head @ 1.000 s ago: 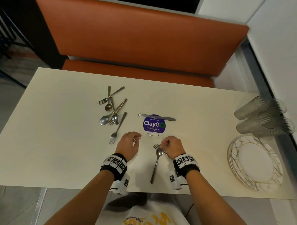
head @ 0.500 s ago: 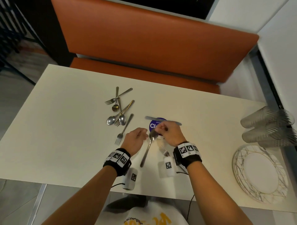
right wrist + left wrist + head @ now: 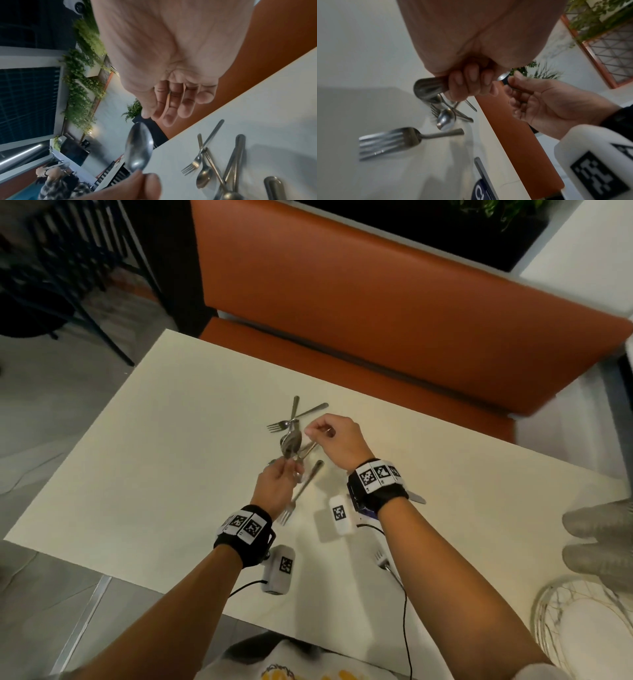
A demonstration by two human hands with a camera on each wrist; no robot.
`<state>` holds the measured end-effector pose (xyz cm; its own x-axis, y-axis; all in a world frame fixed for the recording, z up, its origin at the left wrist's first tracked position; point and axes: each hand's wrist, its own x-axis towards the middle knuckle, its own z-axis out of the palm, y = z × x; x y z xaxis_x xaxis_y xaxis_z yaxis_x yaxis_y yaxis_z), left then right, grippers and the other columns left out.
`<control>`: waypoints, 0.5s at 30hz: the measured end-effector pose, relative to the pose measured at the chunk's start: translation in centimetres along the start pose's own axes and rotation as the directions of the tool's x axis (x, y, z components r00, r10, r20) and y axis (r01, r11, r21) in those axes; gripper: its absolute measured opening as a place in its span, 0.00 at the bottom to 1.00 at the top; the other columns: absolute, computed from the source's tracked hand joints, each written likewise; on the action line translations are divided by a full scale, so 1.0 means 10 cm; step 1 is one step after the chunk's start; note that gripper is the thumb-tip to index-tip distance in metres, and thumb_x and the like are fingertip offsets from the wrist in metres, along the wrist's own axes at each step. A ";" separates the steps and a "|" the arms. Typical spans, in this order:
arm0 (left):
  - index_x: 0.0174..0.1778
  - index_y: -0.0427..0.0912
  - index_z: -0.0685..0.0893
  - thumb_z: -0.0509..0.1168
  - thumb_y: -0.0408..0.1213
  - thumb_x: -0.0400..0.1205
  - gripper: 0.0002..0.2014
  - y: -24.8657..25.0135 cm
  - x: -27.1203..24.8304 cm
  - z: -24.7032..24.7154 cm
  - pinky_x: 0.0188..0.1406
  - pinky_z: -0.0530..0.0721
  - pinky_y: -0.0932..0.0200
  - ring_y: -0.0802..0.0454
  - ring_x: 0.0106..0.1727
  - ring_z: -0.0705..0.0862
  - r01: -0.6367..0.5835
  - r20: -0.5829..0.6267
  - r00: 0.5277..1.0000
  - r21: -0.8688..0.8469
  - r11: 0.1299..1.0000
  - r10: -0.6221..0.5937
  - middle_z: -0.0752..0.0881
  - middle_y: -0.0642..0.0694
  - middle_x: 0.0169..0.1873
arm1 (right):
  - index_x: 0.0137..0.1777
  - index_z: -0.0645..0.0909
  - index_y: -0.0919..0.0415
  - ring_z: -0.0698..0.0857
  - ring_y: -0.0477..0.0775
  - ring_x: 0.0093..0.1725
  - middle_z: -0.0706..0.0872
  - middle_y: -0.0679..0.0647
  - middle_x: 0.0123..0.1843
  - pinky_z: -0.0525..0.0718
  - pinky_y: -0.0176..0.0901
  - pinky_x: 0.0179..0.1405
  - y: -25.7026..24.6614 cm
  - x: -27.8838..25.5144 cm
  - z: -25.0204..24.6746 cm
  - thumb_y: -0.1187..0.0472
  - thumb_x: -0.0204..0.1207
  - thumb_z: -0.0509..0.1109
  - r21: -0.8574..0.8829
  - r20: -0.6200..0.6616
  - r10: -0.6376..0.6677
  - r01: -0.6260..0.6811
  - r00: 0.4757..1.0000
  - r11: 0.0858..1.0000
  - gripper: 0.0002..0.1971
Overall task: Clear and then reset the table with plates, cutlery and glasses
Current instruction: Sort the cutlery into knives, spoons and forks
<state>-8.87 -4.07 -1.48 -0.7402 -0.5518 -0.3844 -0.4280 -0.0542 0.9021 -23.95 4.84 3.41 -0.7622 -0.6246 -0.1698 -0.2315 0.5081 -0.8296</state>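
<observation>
My left hand (image 3: pixel 287 466) grips a steel spoon (image 3: pixel 291 442) by its handle, bowl pointing up; the bowl (image 3: pixel 139 146) shows large in the right wrist view, above the left fingers (image 3: pixel 147 181). My right hand (image 3: pixel 313 433) hovers just beyond it with loosely curled fingers (image 3: pixel 173 108) holding nothing, its thumb close to the spoon's tip. Below both hands a pile of forks and spoons (image 3: pixel 294 421) lies on the cream table (image 3: pixel 171 457). A single fork (image 3: pixel 301 495) lies nearer me. A knife (image 3: pixel 481 173) lies beside a purple sticker.
Another fork (image 3: pixel 382 559) lies near the front edge, under my right forearm. Patterned plates (image 3: pixel 582 628) are stacked at the front right, with ribbed glasses (image 3: pixel 603 542) lying on their sides behind them. An orange bench (image 3: pixel 376 313) runs along the table's far side.
The spoon has passed from my right hand to my left. Both hands moved away from me, over the cutlery pile. The fork stayed on the table near the front edge.
</observation>
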 end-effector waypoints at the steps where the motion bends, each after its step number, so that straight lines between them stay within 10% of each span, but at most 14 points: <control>1: 0.42 0.43 0.85 0.54 0.42 0.93 0.19 0.00 0.03 -0.06 0.26 0.72 0.58 0.54 0.26 0.72 0.016 -0.027 1.000 -0.002 1.000 -0.016 0.78 0.58 0.23 | 0.48 0.89 0.55 0.84 0.41 0.47 0.90 0.45 0.46 0.80 0.36 0.50 0.03 0.07 0.03 0.57 0.80 0.75 -0.016 0.002 0.007 -0.007 1.000 1.000 0.03; 9: 0.44 0.40 0.87 0.54 0.42 0.92 0.19 -0.12 0.23 -0.39 0.30 0.72 0.57 0.54 0.29 0.74 0.113 -0.105 0.988 -0.007 0.994 -0.113 0.79 0.51 0.29 | 0.46 0.89 0.51 0.87 0.50 0.46 0.88 0.48 0.46 0.85 0.36 0.45 0.38 0.50 0.37 0.70 0.80 0.68 -0.328 0.178 0.046 0.016 0.983 0.944 0.13; 15: 0.45 0.41 0.87 0.54 0.43 0.92 0.19 -0.20 0.30 -0.44 0.30 0.71 0.57 0.53 0.28 0.74 0.149 -0.124 0.981 0.006 0.989 -0.147 0.80 0.49 0.31 | 0.53 0.86 0.50 0.77 0.56 0.56 0.79 0.51 0.53 0.81 0.49 0.58 0.48 0.60 0.51 0.69 0.76 0.71 -0.641 0.400 0.006 0.275 0.916 0.716 0.14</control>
<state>-7.94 -9.26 -3.57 -0.5992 -0.6368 -0.4853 -0.5363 -0.1309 0.8338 -26.55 0.49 -4.34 -0.4583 -0.8064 -0.3737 -0.7630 0.5726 -0.2999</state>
